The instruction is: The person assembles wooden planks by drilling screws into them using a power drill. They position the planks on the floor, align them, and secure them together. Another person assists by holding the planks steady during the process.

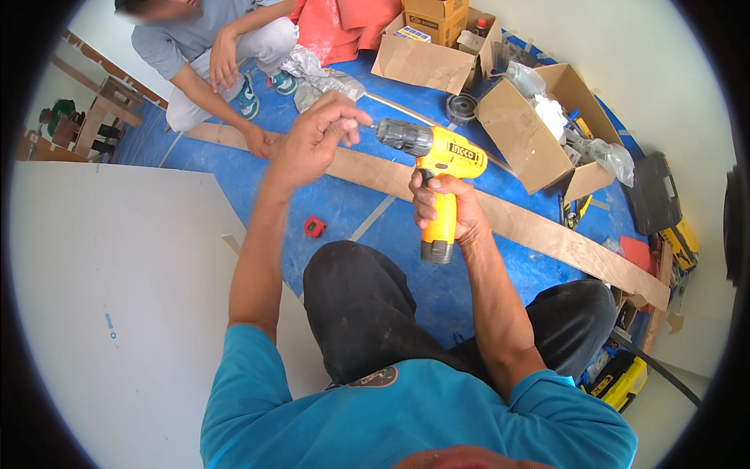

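Note:
A yellow and black cordless drill point(453, 152) is in my right hand point(451, 205), whose fingers wrap round its grip. Its black chuck points left, toward my left hand point(319, 139). There my fingers are bent in, with the index fingertip right at the short bit tip in front of the chuck. Whatever those fingers pinch, if anything, is too small to make out. Beneath both hands a long thin wooden board point(527, 227) runs across the floor. A red tape measure point(314, 227) lies near my left forearm.
A crouching person rests a hand point(259, 142) on the board's far left end. Cardboard boxes point(519, 129) of supplies stand at the back right. A large white panel point(117, 289) fills the left side. Blue sheeting point(273, 205) covers the floor; a black tool case point(660, 191) leans by the right wall.

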